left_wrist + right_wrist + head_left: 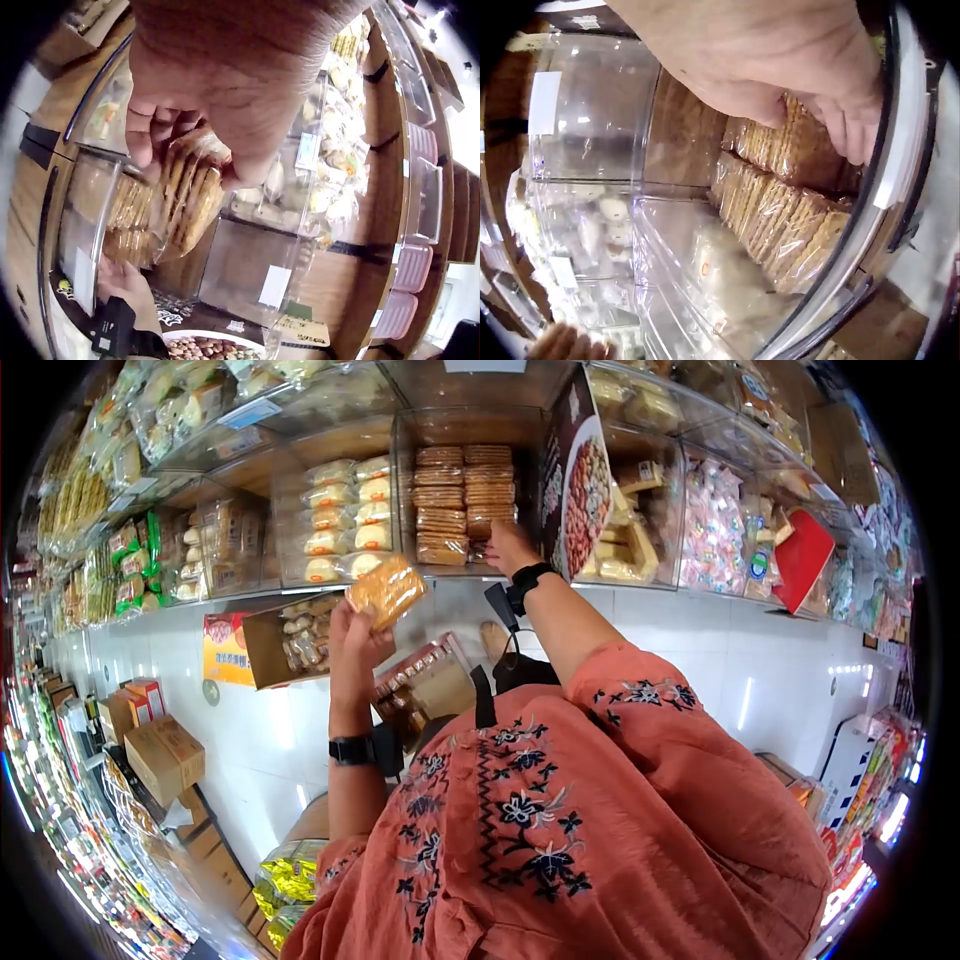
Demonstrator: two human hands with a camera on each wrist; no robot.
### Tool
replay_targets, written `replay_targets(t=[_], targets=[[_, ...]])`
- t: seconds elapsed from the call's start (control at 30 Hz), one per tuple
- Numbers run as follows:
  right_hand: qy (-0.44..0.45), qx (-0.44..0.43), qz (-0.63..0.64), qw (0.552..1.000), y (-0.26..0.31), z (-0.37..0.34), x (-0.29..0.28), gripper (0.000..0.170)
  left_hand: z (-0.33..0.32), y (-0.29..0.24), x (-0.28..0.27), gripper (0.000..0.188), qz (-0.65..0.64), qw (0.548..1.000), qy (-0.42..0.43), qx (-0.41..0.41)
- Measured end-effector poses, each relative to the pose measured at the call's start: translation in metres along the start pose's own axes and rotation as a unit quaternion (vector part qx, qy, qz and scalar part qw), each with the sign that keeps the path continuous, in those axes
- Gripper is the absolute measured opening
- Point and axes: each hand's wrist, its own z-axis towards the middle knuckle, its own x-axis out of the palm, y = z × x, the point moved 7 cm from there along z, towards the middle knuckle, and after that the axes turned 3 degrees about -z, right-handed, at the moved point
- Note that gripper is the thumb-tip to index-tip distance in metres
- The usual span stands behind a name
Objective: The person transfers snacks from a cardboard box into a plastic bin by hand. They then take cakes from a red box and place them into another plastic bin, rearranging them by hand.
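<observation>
My left hand [358, 638] grips a clear-wrapped packet of crackers [388, 592] in front of the shelf. In the left wrist view the thumb and fingers pinch that cracker packet [191, 187] from both sides, its crackers seen edge-on. My right hand [512, 548] reaches into a clear-walled bin at the foot of the right-hand stack of cracker packets [490, 485]. The right wrist view shows this hand [802, 67] with thumb and fingers on either side of wrapped crackers [799, 154]. Another row of cracker packets [780, 225] lies alongside.
Wrapped white buns [340, 510] fill the bin to the left. A dark sign with a bowl of beans [585, 480] stands right beside my right hand. Below the shelf are an open carton of packets [270, 645] and another box [430, 685].
</observation>
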Motion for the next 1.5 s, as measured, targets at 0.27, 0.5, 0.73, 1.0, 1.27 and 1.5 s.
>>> replay_targets(t=[0.27,0.5,0.73,1.0,1.27,1.5], targets=[[-0.032,-0.316,-0.335,0.887,0.044,-0.079,0.011,0.028,0.077,0.000,0.073,0.052,0.112,0.987,0.109,0.038],[0.000,-0.370,-0.350,0.860,0.053,-0.169,-0.014,0.035,0.148,0.055,0.123,0.060,0.371,0.891,0.167,0.200],[0.033,-0.328,-0.262,0.907,0.036,-0.150,-0.021,0.035,0.151,0.089,0.170,0.052,0.636,0.701,0.182,0.267],[0.044,-0.208,-0.282,0.935,0.008,-0.111,-0.029,0.037,0.157,0.101,0.168,0.024,0.718,0.583,0.140,0.354],[0.069,-0.224,-0.292,0.927,-0.004,-0.101,-0.028,0.036,0.170,0.109,0.176,0.042,0.734,0.566,0.138,0.349],[0.110,-0.192,-0.234,0.947,0.008,-0.128,-0.014,0.026,0.141,0.079,0.163,0.037,0.665,0.657,0.094,0.343]])
